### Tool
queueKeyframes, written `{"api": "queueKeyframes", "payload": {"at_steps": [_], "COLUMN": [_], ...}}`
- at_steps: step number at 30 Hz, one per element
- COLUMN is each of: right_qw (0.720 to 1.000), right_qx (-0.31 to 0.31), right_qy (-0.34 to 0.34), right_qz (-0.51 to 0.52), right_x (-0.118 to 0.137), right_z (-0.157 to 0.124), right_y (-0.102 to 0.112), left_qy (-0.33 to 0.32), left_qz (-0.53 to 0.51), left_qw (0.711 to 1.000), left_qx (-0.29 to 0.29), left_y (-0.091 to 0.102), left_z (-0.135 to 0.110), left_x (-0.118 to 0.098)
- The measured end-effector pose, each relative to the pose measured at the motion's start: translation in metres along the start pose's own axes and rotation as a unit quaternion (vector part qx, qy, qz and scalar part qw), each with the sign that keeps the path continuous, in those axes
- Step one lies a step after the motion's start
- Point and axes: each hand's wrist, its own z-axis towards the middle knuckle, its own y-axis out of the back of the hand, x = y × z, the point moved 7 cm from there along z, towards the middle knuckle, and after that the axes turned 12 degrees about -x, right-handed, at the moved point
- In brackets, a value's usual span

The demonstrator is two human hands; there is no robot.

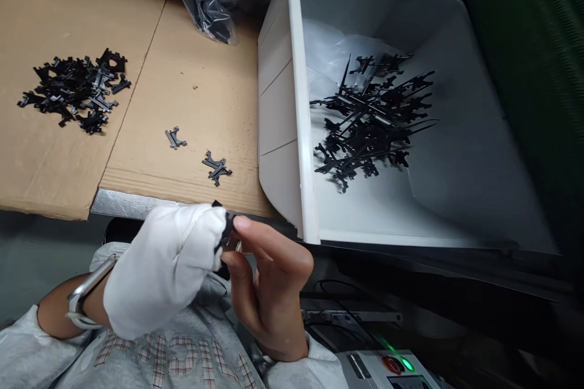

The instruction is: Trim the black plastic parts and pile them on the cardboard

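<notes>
**Small black plastic piece (223, 234) pinched between both hands**

The white-gloved left hand (162, 270) and bare right hand (269, 292) press it from either side. It looks light, stiff and brittle, best held mid-piece, not at its tips. Beyond lie loose pieces (218, 167) on cardboard (191, 85), and a tangled heap (369, 121) in a white bin (283, 103).

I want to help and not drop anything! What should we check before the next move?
1. Black plastic part held by both hands: ok, the gloved left hand and bare right hand touch it.
2. Gloves on both hands: not ok, the right is bare.
3. Part unbroken: cannot tell, fingers hide much of it.
4. Two loose pieces on the cardboard lying apart from the pile: ok.
5. Tangled parts inside the white bin: ok.
</notes>
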Motion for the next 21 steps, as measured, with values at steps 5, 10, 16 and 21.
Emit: {"api": "queueKeyframes", "payload": {"at_steps": [5, 10, 16, 21], "right_qw": [1.000, 1.000, 0.999, 1.000], "right_qx": [-0.002, -0.008, -0.004, -0.005], "right_qy": [-0.002, -0.003, 0.004, 0.015], "right_qz": [0.004, 0.014, 0.032, 0.008], "right_x": [-0.001, -0.008, -0.009, -0.010], "right_z": [0.002, 0.006, 0.005, 0.010], "right_y": [-0.002, -0.004, -0.005, -0.004], "left_qy": [0.005, -0.013, 0.019, -0.017], "left_qz": [0.019, 0.060, 0.038, 0.085], "left_qw": [1.000, 0.997, 0.998, 0.995], "left_qx": [-0.014, -0.036, -0.040, -0.051], "left_y": [-0.002, -0.002, -0.003, -0.004], "left_z": [0.002, 0.001, 0.005, 0.004], "left_x": [0.002, -0.001, 0.000, -0.004]}}
